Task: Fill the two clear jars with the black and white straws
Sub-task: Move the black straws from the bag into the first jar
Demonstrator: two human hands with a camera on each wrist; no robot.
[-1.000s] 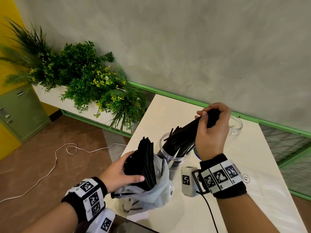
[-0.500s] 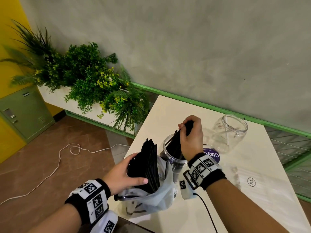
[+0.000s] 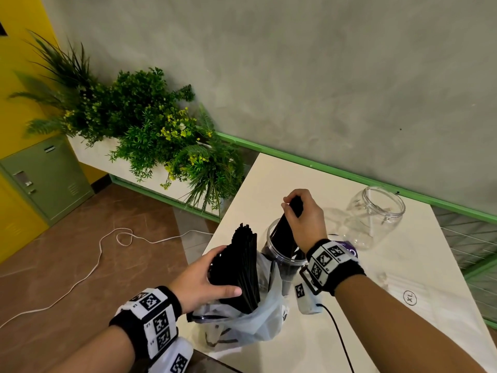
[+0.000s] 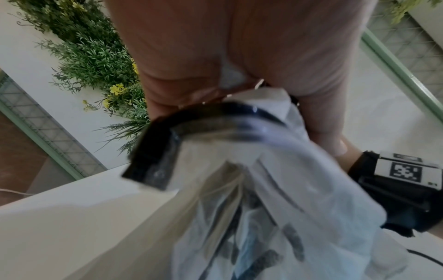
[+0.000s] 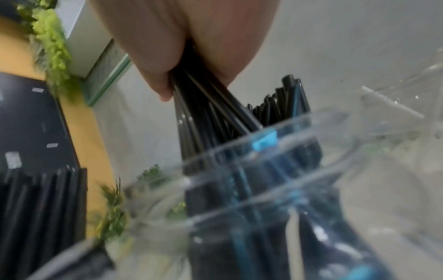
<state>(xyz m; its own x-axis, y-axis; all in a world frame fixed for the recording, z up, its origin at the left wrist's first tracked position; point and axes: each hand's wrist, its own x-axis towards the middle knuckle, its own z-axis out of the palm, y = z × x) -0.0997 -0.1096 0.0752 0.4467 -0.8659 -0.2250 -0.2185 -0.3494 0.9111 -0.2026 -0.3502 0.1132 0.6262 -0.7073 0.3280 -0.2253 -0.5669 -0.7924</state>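
A clear jar [image 3: 282, 261] near the table's left edge holds black straws [image 3: 285, 232]. My right hand [image 3: 301, 215] grips a bunch of them by the tops, their lower ends down inside the jar [image 5: 275, 170]. In the right wrist view the straw bunch [image 5: 206, 113] fans out below my fingers. My left hand [image 3: 204, 281] holds a big bundle of black straws [image 3: 242, 265] standing in a thin plastic bag [image 3: 250, 321]. A second clear jar [image 3: 373, 219] lies tilted and empty toward the wall. No white straws show clearly.
The white table [image 3: 376, 305] has its left edge beside the bag, with brown floor and a white cable [image 3: 88, 270] below. Green plants [image 3: 150, 130] stand at the back left. A purple-labelled item [image 3: 349, 250] lies behind my right wrist.
My right hand swung the straw bunch from slanted above the jar to upright and lowered it into the jar. The left hand kept its hold on the bundle.
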